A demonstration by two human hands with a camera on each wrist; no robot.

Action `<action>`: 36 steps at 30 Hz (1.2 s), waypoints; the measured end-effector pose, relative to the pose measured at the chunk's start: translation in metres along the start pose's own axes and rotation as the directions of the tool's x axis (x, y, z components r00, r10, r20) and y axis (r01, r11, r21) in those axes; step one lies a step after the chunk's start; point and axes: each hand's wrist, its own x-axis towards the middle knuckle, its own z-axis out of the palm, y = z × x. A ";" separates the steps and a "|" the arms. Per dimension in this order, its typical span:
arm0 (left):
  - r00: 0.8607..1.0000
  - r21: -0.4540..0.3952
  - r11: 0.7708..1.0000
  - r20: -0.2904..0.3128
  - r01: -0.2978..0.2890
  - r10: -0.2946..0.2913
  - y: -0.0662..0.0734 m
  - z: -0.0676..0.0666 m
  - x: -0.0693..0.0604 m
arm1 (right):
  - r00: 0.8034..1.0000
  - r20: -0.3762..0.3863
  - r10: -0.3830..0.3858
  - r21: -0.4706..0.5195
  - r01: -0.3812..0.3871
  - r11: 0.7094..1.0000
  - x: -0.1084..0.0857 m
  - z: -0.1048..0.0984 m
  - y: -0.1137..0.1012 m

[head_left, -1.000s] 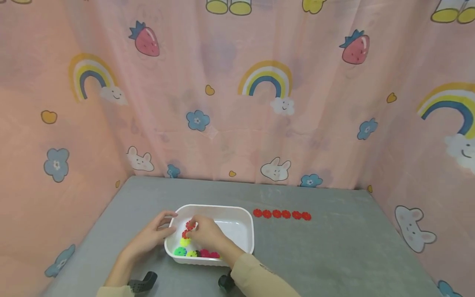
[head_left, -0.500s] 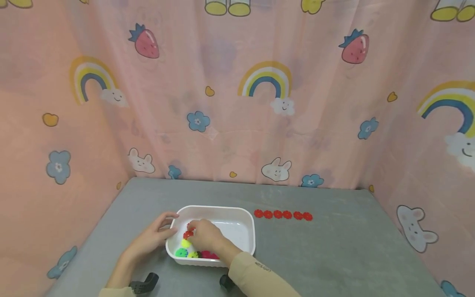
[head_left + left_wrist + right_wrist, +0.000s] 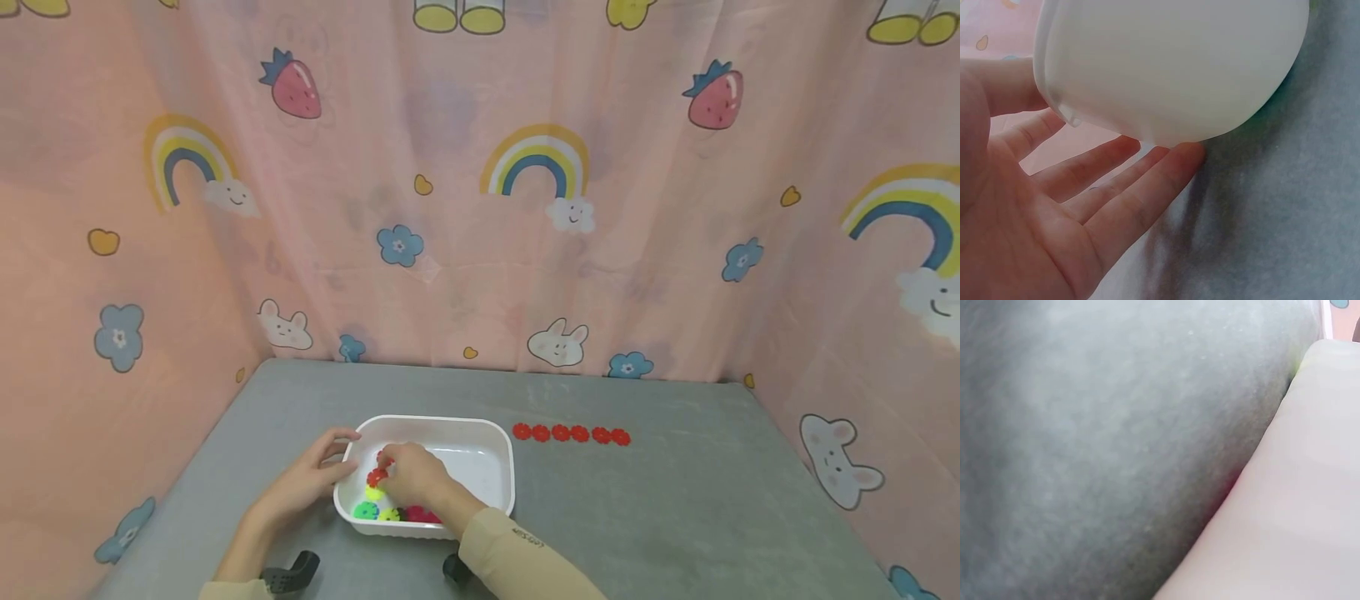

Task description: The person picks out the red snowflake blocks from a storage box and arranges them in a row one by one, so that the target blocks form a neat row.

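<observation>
My left hand (image 3: 303, 479) holds the left end of a white plastic tray (image 3: 480, 427) in the head view. In the left wrist view its thumb reaches the rim and nearly straight fingers (image 3: 1147, 187) touch the outer wall. My right hand (image 3: 414, 477) is inside the tray, its fingertips pinching at a red flower-shaped disc (image 3: 377, 477); the exact grip is partly hidden. Another red bit shows just above it. Nearby in the tray lie yellow (image 3: 374, 493), green (image 3: 366, 510) and magenta discs (image 3: 415, 514). The right wrist view shows only blurred tabletop and a pale surface.
A row of several red flower-shaped discs (image 3: 561, 432) lies on the grey table (image 3: 675, 483), right of the tray. Black wrist-camera mounts (image 3: 292, 573) sit below both forearms. A pink printed curtain (image 3: 465, 275) closes off the back and sides.
Within the tray my right fingers have shifted slightly among the red discs, and the upper red disc is more covered now. The left hand, tray and row look unchanged.
</observation>
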 end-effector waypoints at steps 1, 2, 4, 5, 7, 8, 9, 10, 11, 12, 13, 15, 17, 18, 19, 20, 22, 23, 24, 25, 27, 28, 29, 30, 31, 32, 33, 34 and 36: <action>1.000 -0.001 1.000 -0.001 0.000 0.000 0.000 0.000 0.000 | 1.000 0.002 -0.005 -0.005 0.005 1.000 0.000 0.000 0.000; 1.000 -0.002 1.000 -0.001 0.000 0.000 0.000 0.000 0.000 | 1.000 0.005 -0.009 -0.009 0.009 1.000 0.000 0.000 0.001; 1.000 -0.003 1.000 -0.002 0.001 -0.001 0.000 0.000 0.000 | 1.000 0.007 -0.020 -0.012 0.020 1.000 0.000 -0.001 0.002; 1.000 -0.003 1.000 -0.003 0.001 -0.001 0.000 0.000 0.001 | 1.000 0.009 -0.022 -0.010 0.023 1.000 0.000 -0.001 0.002; 1.000 -0.002 1.000 -0.003 0.001 -0.001 0.000 0.000 0.001 | 1.000 0.010 -0.028 0.005 0.028 1.000 0.000 -0.002 0.004; 1.000 0.000 1.000 -0.003 0.001 -0.001 -0.001 0.000 0.001 | 1.000 0.009 -0.029 0.015 0.029 0.999 -0.001 -0.002 0.004; 1.000 0.001 1.000 -0.001 0.001 -0.001 -0.001 0.001 0.002 | 0.999 0.009 -0.031 0.023 0.031 0.999 -0.001 -0.002 0.005; 1.000 0.002 1.000 0.000 0.003 -0.003 -0.001 0.001 0.002 | 0.999 0.008 -0.032 0.034 0.032 0.999 -0.001 -0.002 0.005; 1.000 0.004 1.000 0.002 0.004 -0.004 -0.001 0.001 0.002 | 0.999 0.007 -0.033 0.045 0.032 0.998 -0.002 -0.003 0.005; 1.000 0.005 1.000 0.004 0.005 -0.005 -0.001 0.001 0.002 | 0.999 0.006 -0.033 0.055 0.033 0.998 -0.002 -0.003 0.005; 1.000 0.007 1.000 0.004 0.007 -0.007 -0.002 0.001 0.002 | 1.000 0.006 -0.031 0.069 0.031 0.997 -0.002 -0.003 0.005; 1.000 0.009 1.000 0.005 0.009 -0.009 -0.002 0.000 0.002 | 1.000 0.001 -0.029 0.096 0.029 0.995 -0.003 -0.003 0.005; 1.000 0.011 1.000 0.004 0.012 -0.012 -0.003 0.000 0.002 | 1.000 -0.002 -0.026 0.128 0.026 0.991 -0.004 -0.004 0.006; 1.000 0.013 1.000 0.003 0.013 -0.013 -0.003 0.000 0.002 | 1.000 -0.003 -0.025 0.140 0.025 0.990 -0.005 -0.005 0.006; 1.000 0.014 1.000 0.003 0.012 -0.012 -0.003 0.000 0.002 | 1.000 -0.004 -0.024 0.154 0.025 0.988 -0.006 -0.006 0.006; 1.000 0.014 1.000 0.004 0.012 -0.012 -0.003 0.000 0.002 | 1.000 -0.005 -0.028 0.161 0.028 0.987 -0.007 -0.006 0.007; 1.000 0.011 1.000 0.006 0.012 -0.012 -0.002 0.000 0.002 | 0.999 -0.003 -0.040 0.173 0.040 0.984 -0.008 -0.008 0.007; 1.000 0.012 1.000 0.006 0.012 -0.012 -0.002 0.000 0.002 | 0.999 0.001 -0.045 0.178 0.044 0.983 -0.010 -0.010 0.008; 1.000 0.010 1.000 0.007 0.012 -0.012 -0.002 0.000 0.002 | 0.999 0.004 -0.049 0.184 0.047 0.982 -0.011 -0.011 0.009; 1.000 0.009 1.000 0.008 0.012 -0.012 -0.002 0.000 0.002 | 0.999 0.006 -0.054 0.194 0.052 0.980 -0.013 -0.013 0.009; 1.000 0.009 1.000 0.009 0.013 -0.013 -0.002 0.000 0.002 | 0.998 0.010 -0.066 0.214 0.062 0.975 -0.016 -0.017 0.010; 1.000 0.011 1.000 0.011 0.012 -0.012 -0.002 0.000 0.002 | 0.998 0.010 -0.070 0.223 0.066 0.973 -0.018 -0.020 0.011; 1.000 0.013 1.000 0.012 0.011 -0.011 -0.002 0.000 0.002 | 0.998 0.011 -0.069 0.234 0.065 0.970 -0.021 -0.022 0.011; 1.000 0.016 1.000 0.014 0.010 -0.010 -0.002 0.000 0.002 | 0.997 0.008 -0.075 0.241 0.071 0.968 -0.023 -0.025 0.012; 1.000 0.015 1.000 0.016 0.009 -0.009 -0.002 -0.001 0.002 | 0.997 0.004 -0.082 0.243 0.078 0.967 -0.025 -0.028 0.012; 1.000 0.018 1.000 0.017 0.008 -0.008 -0.003 -0.001 0.002 | 0.996 0.000 -0.089 0.243 0.086 0.966 -0.027 -0.031 0.012; 1.000 0.018 1.000 0.017 0.009 -0.010 -0.003 -0.001 0.002 | 0.995 -0.004 -0.098 0.242 0.096 0.965 -0.028 -0.033 0.013; 1.000 0.019 1.000 0.017 0.010 -0.010 -0.003 -0.001 0.002 | 0.994 -0.008 -0.107 0.244 0.105 0.964 -0.030 -0.036 0.014; 1.000 0.028 1.000 0.018 0.011 -0.011 -0.003 -0.001 0.003 | 0.992 -0.021 -0.127 0.255 0.128 0.958 -0.033 -0.041 0.016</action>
